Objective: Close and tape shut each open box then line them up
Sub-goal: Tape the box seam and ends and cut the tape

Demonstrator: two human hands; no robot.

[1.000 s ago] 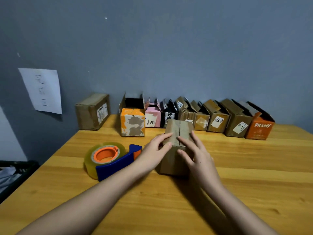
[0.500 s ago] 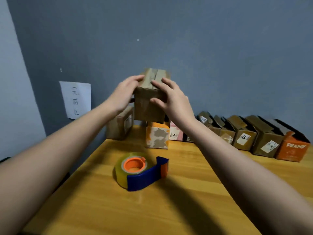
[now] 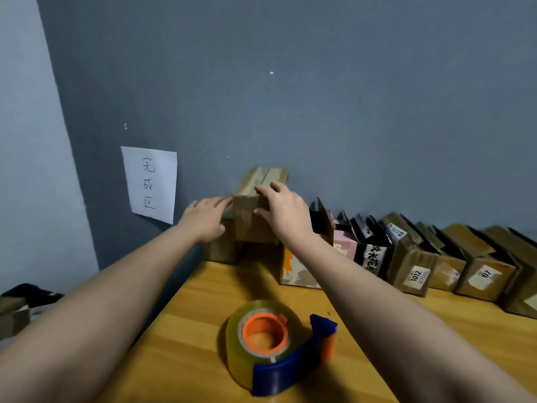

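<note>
A closed brown cardboard box (image 3: 251, 210), its top flaps meeting in a seam, is held at the back left of the wooden table (image 3: 203, 330). My right hand (image 3: 286, 212) grips its top right edge, fingers over the top and thumb on the front. My left hand (image 3: 205, 219) presses flat against its left side with straight fingers. Whether the box rests on the table I cannot tell. Another closed brown box (image 3: 218, 247) stands just behind and left of it. A roll of clear tape in a blue and orange dispenser (image 3: 279, 344) lies on the table near me.
Several open boxes line the wall to the right: an orange and white one (image 3: 299, 271), a pink one (image 3: 345, 245), a black one (image 3: 373, 253) and brown ones (image 3: 415, 271). A paper sign (image 3: 151, 184) hangs on the grey wall. The table's left edge runs close by.
Both hands lifted the closed box from the middle of the table, carried it up and to the back left, and lowered it beside the other closed box. The tape stayed in place.
</note>
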